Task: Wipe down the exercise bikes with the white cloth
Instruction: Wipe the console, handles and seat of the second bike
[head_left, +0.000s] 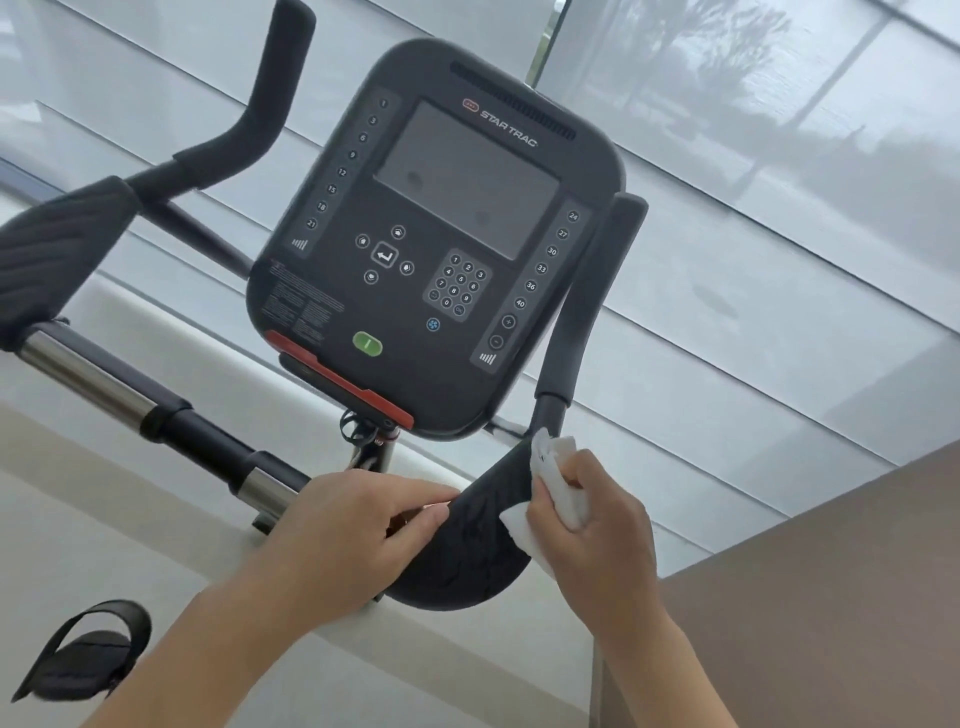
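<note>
The exercise bike's dark console (441, 244) with its screen and keypad fills the middle of the view. Below it lies the black padded right armrest (462, 551) of the handlebar. My left hand (348, 525) grips the armrest's left edge, fingers curled over it. My right hand (597, 525) holds the white cloth (556, 493), bunched in its fingers, and presses it against the armrest's right edge where the upright black grip (587, 312) begins.
The left armrest (57, 249) and a raised handlebar horn (280, 78) stand at the upper left, joined by a chrome bar (83, 374). A strapped pedal (83, 654) shows at the lower left. Blinds cover the window behind; a brown surface (831, 597) sits at the right.
</note>
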